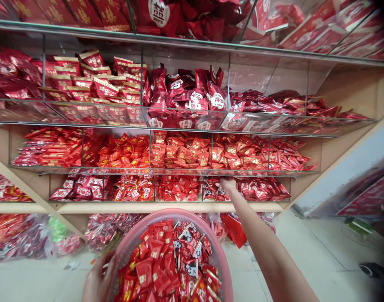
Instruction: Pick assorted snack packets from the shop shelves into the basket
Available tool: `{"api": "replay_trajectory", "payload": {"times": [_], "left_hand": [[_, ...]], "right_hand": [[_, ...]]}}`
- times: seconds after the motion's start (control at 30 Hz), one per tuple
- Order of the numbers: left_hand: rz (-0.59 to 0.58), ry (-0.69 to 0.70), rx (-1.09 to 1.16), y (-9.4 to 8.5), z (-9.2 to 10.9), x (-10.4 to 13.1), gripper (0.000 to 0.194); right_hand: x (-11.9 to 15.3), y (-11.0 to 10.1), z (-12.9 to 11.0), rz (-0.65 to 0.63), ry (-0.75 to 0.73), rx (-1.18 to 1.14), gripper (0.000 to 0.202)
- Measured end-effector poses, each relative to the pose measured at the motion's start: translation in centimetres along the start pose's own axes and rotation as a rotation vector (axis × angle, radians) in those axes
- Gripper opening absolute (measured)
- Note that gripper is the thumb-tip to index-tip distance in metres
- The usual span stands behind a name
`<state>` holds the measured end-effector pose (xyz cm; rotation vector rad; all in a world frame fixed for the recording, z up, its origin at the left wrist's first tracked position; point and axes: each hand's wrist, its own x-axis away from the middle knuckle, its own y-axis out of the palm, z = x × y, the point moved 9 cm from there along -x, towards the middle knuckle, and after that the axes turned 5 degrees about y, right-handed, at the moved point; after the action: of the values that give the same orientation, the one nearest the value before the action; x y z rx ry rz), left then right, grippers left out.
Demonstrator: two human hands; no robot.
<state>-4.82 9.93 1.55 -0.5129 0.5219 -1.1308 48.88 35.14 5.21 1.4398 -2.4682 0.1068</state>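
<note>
A round pink basket [226, 268] holds many red wrapped packets, some with black and white print. My left hand [99, 274] is closed on the basket's left rim. My right hand [228, 186] reaches out to the lowest shelf, at a compartment of red, black and white packets [210, 188]. Its fingers are small in view and partly hidden, so whether they hold a packet cannot be made out.
Shelves with clear dividers and glass fronts [192, 205] carry red packets in several rows. Plastic bags of packets [104, 228] lie under the lowest shelf on the tiled floor [308, 251]. A dark object [369, 269] is at the far right.
</note>
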Motion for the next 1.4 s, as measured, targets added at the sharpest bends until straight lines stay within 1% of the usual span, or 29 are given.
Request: {"api": "replay_trajectory", "payload": {"times": [0.1, 0.17, 0.37, 0.53, 0.67, 0.77, 0.93, 1.03, 1.17, 1.3, 1.33, 1.4], "left_hand": [[-0.039, -0.045, 0.025, 0.5, -0.4, 0.1, 0.048], [-0.048, -0.061, 0.035, 0.6, -0.5, 0.0, 0.050], [-0.034, -0.065, 0.045, 0.7, -0.3, 0.0, 0.048], [0.000, -0.028, 0.057, 0.4, -0.1, -0.1, 0.044], [-0.005, 0.013, 0.071, 0.4, 0.7, 0.0, 0.041], [-0.008, 0.015, 0.081, 0.4, 1.2, 0.1, 0.041], [-0.008, 0.017, 0.069, 0.3, 1.4, 0.3, 0.040], [-0.007, 0.030, 0.058, 0.2, 1.5, 0.3, 0.038], [-0.001, 0.024, 0.060, 0.2, 1.5, 0.3, 0.039], [0.003, 0.039, 0.075, 0.3, 1.6, 0.1, 0.038], [0.005, 0.048, 0.076, 0.3, 1.7, 0.1, 0.038], [0.007, 0.059, 0.076, 0.3, 1.7, 0.1, 0.039]], "right_hand": [[0.8, 0.0, 0.0, -0.013, 0.069, -0.001, 0.016], [1.4, -0.3, -0.2, -0.012, 0.085, -0.012, 0.005], [3.0, -1.0, -0.3, -0.026, 0.092, -0.043, 0.015], [4.2, -1.3, 0.3, -0.042, 0.092, -0.033, 0.016], [5.3, -1.6, 0.8, -0.069, 0.082, -0.006, 0.019], [5.9, -1.8, 1.3, -0.087, 0.074, 0.015, 0.020], [6.6, -2.2, 1.8, -0.109, 0.064, 0.028, 0.018], [7.1, -2.4, 1.7, -0.133, 0.049, 0.023, 0.015], [8.5, -2.7, 1.0, -0.172, 0.011, 0.032, 0.020], [11.2, -2.2, 0.9, -0.259, -0.008, 0.077, 0.024], [12.0, -1.7, 1.2, -0.294, -0.004, 0.095, 0.024], [13.7, 0.0, 2.3, -0.399, 0.013, 0.153, 0.025]]}}
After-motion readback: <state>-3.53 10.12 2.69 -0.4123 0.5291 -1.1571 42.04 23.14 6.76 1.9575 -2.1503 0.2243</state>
